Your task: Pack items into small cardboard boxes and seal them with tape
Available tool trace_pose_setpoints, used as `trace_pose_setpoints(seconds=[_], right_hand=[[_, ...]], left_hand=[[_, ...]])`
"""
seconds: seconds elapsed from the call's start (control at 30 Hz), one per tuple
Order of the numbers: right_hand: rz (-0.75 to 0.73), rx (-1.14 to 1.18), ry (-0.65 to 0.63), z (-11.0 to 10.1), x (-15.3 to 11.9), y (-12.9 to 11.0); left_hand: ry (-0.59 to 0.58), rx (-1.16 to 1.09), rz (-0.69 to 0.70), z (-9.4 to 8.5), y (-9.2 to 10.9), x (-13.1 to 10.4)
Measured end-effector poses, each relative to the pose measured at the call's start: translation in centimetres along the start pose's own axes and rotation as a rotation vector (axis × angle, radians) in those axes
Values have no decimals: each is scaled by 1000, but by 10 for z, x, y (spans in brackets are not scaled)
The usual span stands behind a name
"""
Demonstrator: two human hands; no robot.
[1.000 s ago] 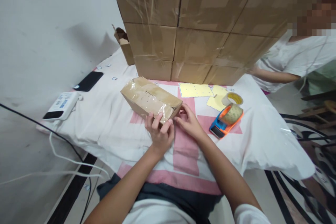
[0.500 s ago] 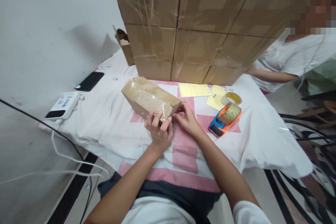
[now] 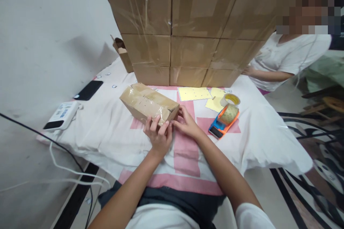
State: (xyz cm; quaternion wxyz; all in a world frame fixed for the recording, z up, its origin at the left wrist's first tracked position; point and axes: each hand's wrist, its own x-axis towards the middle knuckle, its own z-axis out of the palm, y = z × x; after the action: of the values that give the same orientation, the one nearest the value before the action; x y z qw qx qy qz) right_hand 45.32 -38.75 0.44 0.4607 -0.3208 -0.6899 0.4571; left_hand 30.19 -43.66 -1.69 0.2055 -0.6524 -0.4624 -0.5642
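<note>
Carton [image 3: 146,104], small, brown, with clear tape across its top; placed on a cloth-covered table [image 3: 268,146], in front of the stacked boxes, its long side slanting down to the right.

Left hand [image 3: 158,136]: fingers bent and slightly spread over the near long edge, close to the right end, thumb by the corner; has hold of the Carton.

Right hand [image 3: 188,123]: fingers partly curled at the right end face; fingertips partly hidden, so whether they grip or merely touch cannot be told.

To the right: tape dispenser [image 3: 224,121], blue and orange, loaded with a roll; just beyond it, loose tape roll [image 3: 223,101]; near both, yellow patches [image 3: 195,94].

Behind: stacked boxes [image 3: 193,52], taped, three across; at their left, open box [image 3: 125,57].

To the left: flat black object [image 3: 88,90]; white device [image 3: 61,113] with cable.

Far right: another person in white top [image 3: 290,57], forearm reaching beside the stack.
</note>
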Motion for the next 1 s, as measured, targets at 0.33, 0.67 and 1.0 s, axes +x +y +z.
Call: trace_pose_setpoints(seconds=[0.33, 0.67, 1.0], right_hand=[[-29, -5, -9, 0, 2, 2], [-2, -97, 33, 0, 1, -6], [64, -161, 194, 7, -1, 5]], left_hand=[[-4, 7, -4, 0, 1, 1], [28, 20, 55, -1, 0, 3], [15, -78, 82, 1, -23, 6]])
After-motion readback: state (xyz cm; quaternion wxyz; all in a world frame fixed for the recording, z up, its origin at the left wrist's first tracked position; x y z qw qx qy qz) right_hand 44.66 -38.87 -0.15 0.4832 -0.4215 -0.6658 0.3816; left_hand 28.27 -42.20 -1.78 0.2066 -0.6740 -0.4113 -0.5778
